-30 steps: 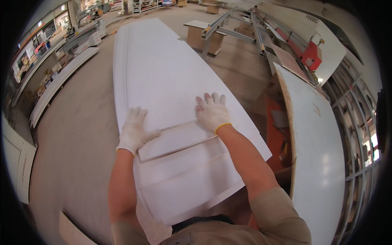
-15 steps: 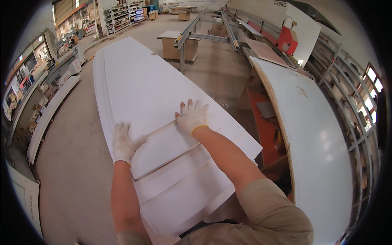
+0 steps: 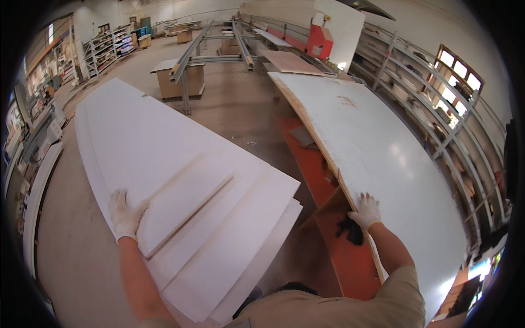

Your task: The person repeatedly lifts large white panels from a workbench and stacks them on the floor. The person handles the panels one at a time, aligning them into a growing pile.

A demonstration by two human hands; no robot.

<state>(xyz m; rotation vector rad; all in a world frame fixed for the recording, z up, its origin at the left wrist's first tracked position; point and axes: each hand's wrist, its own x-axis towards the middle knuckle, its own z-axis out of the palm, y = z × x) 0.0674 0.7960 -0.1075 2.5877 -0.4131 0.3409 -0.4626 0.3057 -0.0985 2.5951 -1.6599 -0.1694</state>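
A stack of large white panels (image 3: 126, 136) spreads out in front of me on the left. Narrower white boards (image 3: 202, 224) lie across its near part, their edges showing as brownish lines. My left hand (image 3: 127, 214), in a white knit glove, rests with fingers outstretched at the stack's left edge, beside the end of one board. Off to the right, my right hand (image 3: 367, 211), gloved the same way, lies with its fingers spread on the left edge of a pale grey worktop (image 3: 399, 158). Neither hand grips anything visible.
Beneath the worktop is an orange-red shelf (image 3: 350, 268) holding a black item (image 3: 353, 232). Farther off stand a metal rail frame (image 3: 186, 82), a wooden box (image 3: 180, 82) and a red machine housing (image 3: 318, 41). Metal racks (image 3: 418, 76) line the right wall.
My right hand has left the white boards and moved right onto the worktop's edge. My left hand stays at the stack's left edge. The view has turned right.
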